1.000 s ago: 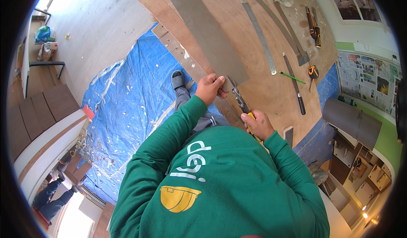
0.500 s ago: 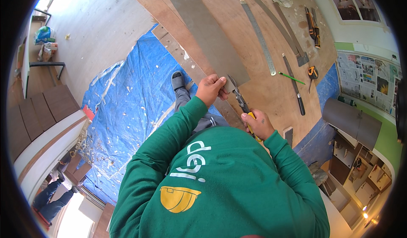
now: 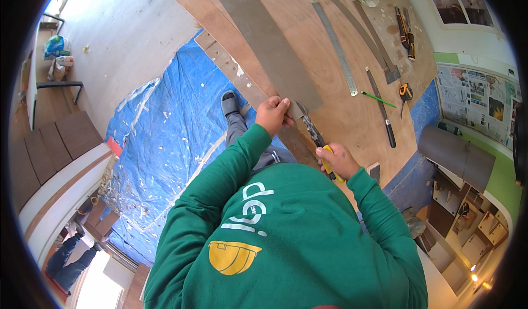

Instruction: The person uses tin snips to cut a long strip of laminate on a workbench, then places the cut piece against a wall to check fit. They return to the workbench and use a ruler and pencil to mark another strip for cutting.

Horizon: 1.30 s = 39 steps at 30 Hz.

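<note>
My left hand pinches the near end of a long grey sheet strip, which lies on a plywood board. My right hand is closed on the yellow handles of metal snips, whose blades are at the sheet's end beside my left fingers. Right of them lie a long dark-handled file, a green pencil and a steel ruler.
Cutters, a tape measure and thin strips lie at the right. A blue tarp with debris covers the floor below my sandalled foot. A person's legs show at lower left, shelving at lower right.
My right hand and the snips' handles have shifted slightly to the right. My left hand stays at the sheet's end.
</note>
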### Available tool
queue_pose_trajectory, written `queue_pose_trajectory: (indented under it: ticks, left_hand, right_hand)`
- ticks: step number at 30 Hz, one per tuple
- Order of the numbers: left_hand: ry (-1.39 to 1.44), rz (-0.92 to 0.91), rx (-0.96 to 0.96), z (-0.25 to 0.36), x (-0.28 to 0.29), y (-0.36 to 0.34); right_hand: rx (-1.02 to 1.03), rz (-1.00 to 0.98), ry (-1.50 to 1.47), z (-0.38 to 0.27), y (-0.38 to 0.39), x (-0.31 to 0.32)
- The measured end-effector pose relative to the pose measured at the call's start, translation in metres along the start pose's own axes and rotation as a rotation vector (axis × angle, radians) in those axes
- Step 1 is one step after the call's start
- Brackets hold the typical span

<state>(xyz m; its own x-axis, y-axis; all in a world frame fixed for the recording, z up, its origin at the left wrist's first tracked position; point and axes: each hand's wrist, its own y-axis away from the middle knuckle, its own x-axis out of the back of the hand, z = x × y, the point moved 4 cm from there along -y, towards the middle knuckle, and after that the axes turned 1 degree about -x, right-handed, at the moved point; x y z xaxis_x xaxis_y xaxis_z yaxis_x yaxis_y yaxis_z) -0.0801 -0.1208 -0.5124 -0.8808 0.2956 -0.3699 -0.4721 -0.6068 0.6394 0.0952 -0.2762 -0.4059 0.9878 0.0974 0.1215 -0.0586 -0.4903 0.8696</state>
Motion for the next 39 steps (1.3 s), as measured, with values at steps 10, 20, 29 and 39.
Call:
queue_pose_trajectory:
  ticks: [10, 20, 29, 39]
  left_hand:
    - [-0.006, -0.024, -0.018, -0.005, 0.002, -0.002]
    - [0.014, -0.052, -0.013, -0.006, 0.005, -0.002]
    - [0.008, -0.07, -0.006, -0.005, 0.005, -0.002]
    - [0.006, -0.074, -0.011, -0.005, 0.005, -0.003]
  right_hand:
    - [0.023, 0.081, 0.036, 0.005, 0.002, -0.002]
    - [0.045, 0.094, 0.007, 0.001, 0.002, -0.007]
    - [0.054, 0.092, -0.023, 0.001, -0.004, -0.011]
    - [0.043, 0.1, 0.05, 0.002, -0.004, -0.009]
